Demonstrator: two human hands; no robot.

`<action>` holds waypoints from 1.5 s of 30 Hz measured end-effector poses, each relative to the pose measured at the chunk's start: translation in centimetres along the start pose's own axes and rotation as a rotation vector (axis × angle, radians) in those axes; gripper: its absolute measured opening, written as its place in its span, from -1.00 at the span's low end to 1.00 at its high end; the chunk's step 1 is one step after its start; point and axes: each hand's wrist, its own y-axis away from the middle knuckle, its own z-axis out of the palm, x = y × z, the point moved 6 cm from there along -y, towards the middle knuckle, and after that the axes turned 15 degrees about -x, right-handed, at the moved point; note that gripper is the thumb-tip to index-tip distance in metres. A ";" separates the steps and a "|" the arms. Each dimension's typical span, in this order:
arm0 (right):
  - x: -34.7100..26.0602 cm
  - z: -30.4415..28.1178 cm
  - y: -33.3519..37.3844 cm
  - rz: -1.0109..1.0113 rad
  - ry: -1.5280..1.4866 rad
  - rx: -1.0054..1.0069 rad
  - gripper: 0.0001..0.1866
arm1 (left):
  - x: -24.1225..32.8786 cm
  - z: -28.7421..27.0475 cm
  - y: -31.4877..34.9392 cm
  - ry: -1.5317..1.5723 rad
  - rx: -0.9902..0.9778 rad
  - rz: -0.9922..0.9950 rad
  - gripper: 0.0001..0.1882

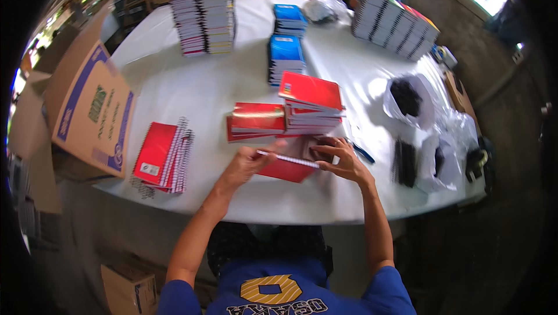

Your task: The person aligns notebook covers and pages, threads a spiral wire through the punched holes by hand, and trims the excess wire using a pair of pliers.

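A red notebook (288, 171) is tilted up between my two hands, its pale edge dotted with punched holes facing up. My left hand (244, 165) pinches the notebook at its left end. At the other end, the fingers of my right hand (342, 159) close on the corner; a dark blurred patch beside them is hard to make out. Just beyond my hands lie a low pile of red notebooks (256, 118) and a taller red stack (311, 91). Spiral-bound red notebooks (156, 149) rest to the left.
Blue-handled pliers (361, 151) lie right of my hand, near black spiral coils (405, 167) and a plastic bag (427, 106) of dark material. Blue notebooks (286, 52) and tall notebook stacks (218, 18) stand farther back. An open carton (93, 111) borders the left; two people are beyond.
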 end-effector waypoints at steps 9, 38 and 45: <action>7.5 -0.7 7.4 0.371 0.580 0.688 -0.46 | 2.9 6.0 0.8 -1.083 0.189 0.170 -0.31; -10.1 9.1 3.8 -0.084 -0.487 -0.253 -0.69 | 3.6 7.4 3.7 -1.277 0.728 -0.049 -0.34; -1.7 -0.5 9.7 0.291 0.223 0.651 -0.66 | 13.0 -0.8 13.7 -0.750 0.648 0.297 -0.26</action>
